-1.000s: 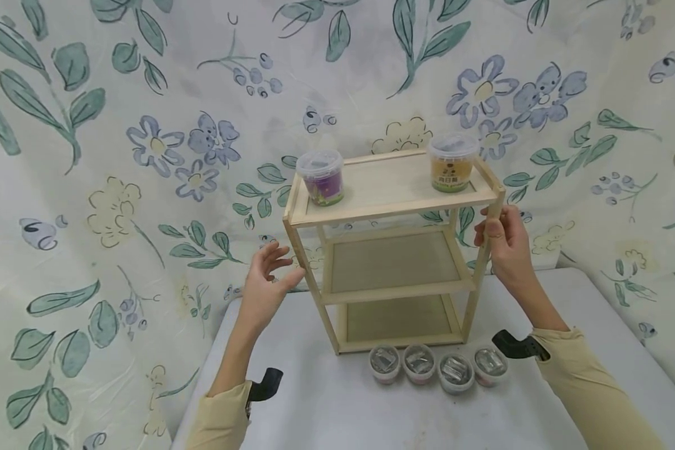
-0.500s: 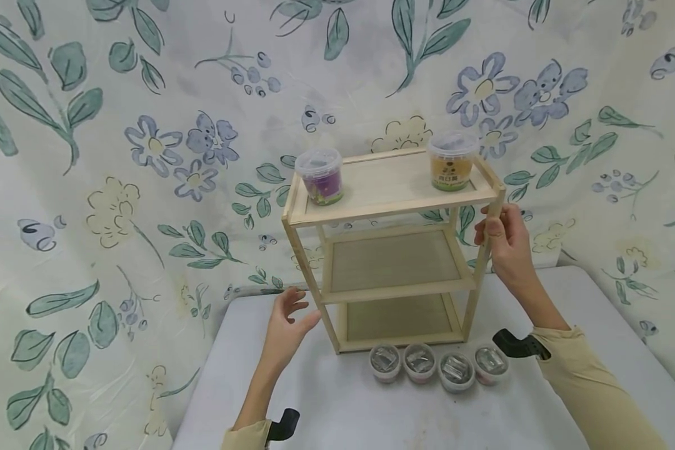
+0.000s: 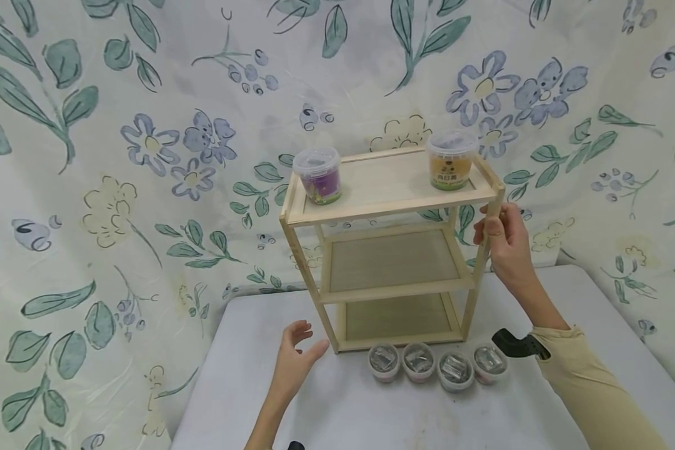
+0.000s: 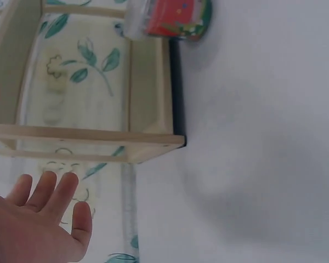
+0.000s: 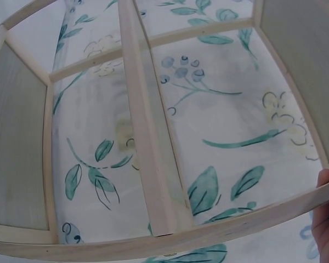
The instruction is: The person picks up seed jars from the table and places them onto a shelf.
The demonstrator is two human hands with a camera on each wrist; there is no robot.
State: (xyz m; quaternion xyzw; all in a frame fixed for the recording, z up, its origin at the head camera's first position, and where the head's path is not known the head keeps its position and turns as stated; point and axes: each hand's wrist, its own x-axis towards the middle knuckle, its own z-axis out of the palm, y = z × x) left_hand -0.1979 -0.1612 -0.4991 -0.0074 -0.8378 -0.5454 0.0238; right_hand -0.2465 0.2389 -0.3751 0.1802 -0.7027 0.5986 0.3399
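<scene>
Wooden three-tier shelf [image 3: 390,250] stands upright on a white table [image 3: 540,412] before a floral cloth backdrop [image 3: 118,156], steadied at its front right post by a person's right hand [image 3: 506,244], whose fingers and thumb curl around the post just under the top tier. From the right wrist view, only fingertips [image 5: 326,219] show, pressed against the wooden rail.

Low on the other side, the left hand [image 3: 295,369] hovers above the table with fingers [image 4: 55,189] straight and slightly apart, holding nothing, its thumb near the shelf's front left foot but not touching it. On the top tier, a purple-labelled tub [image 3: 317,175] sits at the left end and a yellow-labelled tub [image 3: 452,160] at the right end, above and just left of the gripping fingers. Four small lidded tubs [image 3: 435,364] lie in a row on the table against the shelf's front base, to the right of the open left hand and below the right hand.
</scene>
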